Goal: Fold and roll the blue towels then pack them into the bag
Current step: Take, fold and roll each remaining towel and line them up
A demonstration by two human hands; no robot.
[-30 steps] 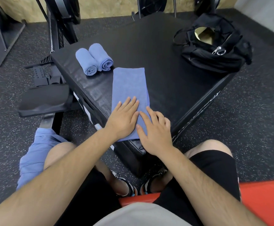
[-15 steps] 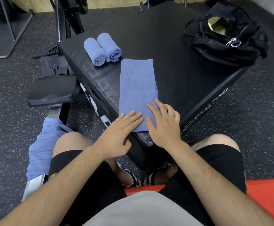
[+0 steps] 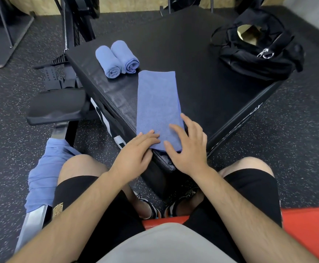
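The folded blue towel (image 3: 157,103) lies in the middle of the frame on the black box (image 3: 202,63). My left hand (image 3: 136,154) and right hand (image 3: 190,149) press its lower end with straight fingers, gripping nothing.

A big black box (image 3: 202,76) holds a flat blue towel (image 3: 157,103) at six o'clock, two rolled towels (image 3: 117,59) at ten, a black bag (image 3: 255,52) at two.

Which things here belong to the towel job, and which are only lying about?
Job: flat folded towel, two rolled towels, loose towels by the left knee, open black bag, black box as worktop.
Lying about: black padded seat, footrest, red pad.
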